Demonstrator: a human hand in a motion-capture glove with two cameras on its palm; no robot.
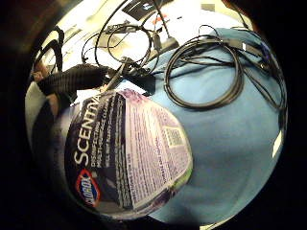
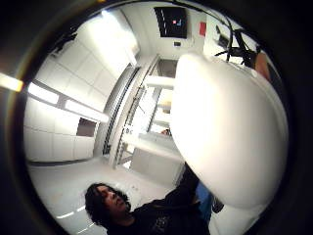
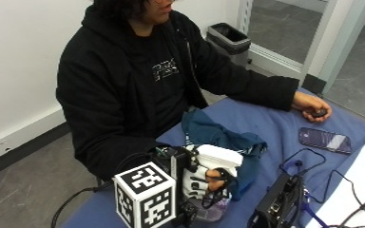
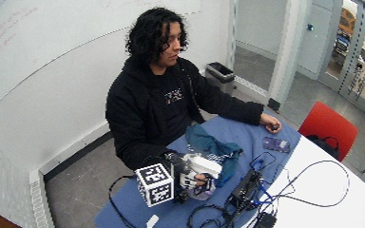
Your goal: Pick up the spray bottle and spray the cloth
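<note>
Here, a person in a black hooded top is sitting at a worktop (image 3: pixel 277 126) covered in blue, and the gloved right hand (image 3: pixel 215 179) is gripping a spray bottle (image 3: pixel 209 183) at its near edge. The forearm is reaching forward from the body with the palm turned toward the bottle, and the fingers (image 3: pixel 213 175) are curling round the bottle's body below its white spray head. The bottle is standing roughly upright; whether its base is touching the blue surface cannot be told. In the little-finger-side palm view the bottle's dark and purple label (image 1: pixel 127 153) is filling much of the picture, lying close against the palm, with the blue surface and a coil of black cord (image 1: pixel 206 72) beyond it. In the thumb-side palm view the white spray head (image 2: pixel 227 127) is looming large in front of the camera. A dark teal cloth (image 3: pixel 224 137) is lying bunched on the worktop just behind the bottle, between it and the person's chest. The bare left hand (image 3: pixel 309 107) is resting on the far side of the worktop, curling over a small dark object, near a phone (image 3: pixel 325 140) lying flat.
</note>
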